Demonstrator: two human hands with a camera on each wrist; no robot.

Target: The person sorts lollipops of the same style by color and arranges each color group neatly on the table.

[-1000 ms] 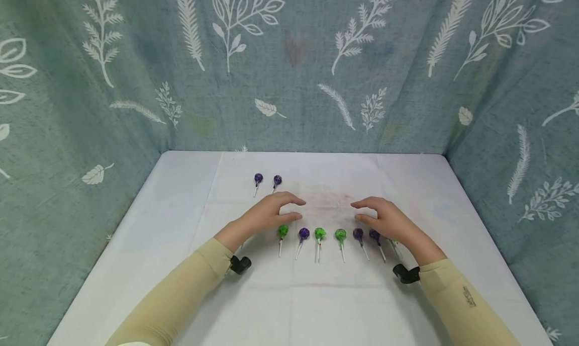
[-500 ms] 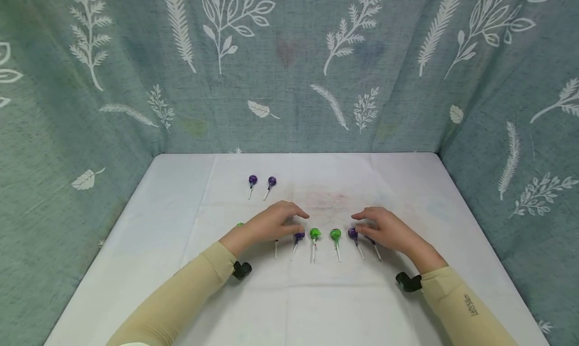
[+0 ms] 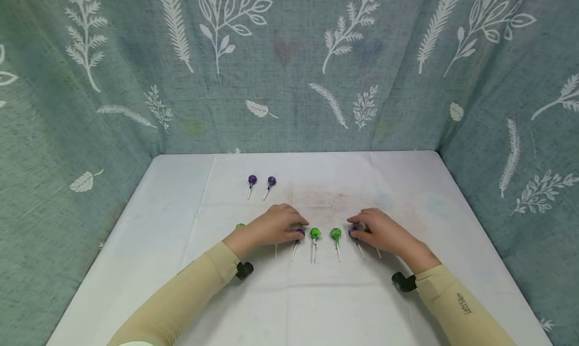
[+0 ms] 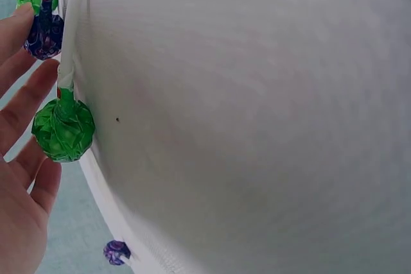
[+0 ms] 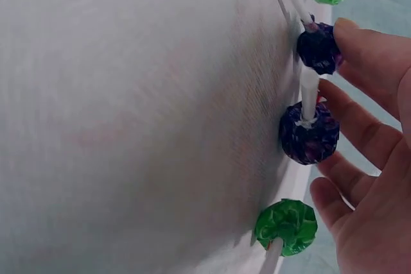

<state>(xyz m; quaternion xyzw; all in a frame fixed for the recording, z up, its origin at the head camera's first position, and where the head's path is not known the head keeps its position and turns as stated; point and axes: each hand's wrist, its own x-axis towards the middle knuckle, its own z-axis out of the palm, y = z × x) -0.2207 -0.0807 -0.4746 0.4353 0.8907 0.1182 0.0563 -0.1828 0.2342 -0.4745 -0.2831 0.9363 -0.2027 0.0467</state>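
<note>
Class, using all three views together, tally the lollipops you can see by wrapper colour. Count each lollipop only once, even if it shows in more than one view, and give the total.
Green lollipops: 5
Purple lollipops: 5
Total: 10

White table (image 3: 334, 306), green lollipops (image 3: 335, 234), purple lollipops (image 3: 252, 179)
</note>
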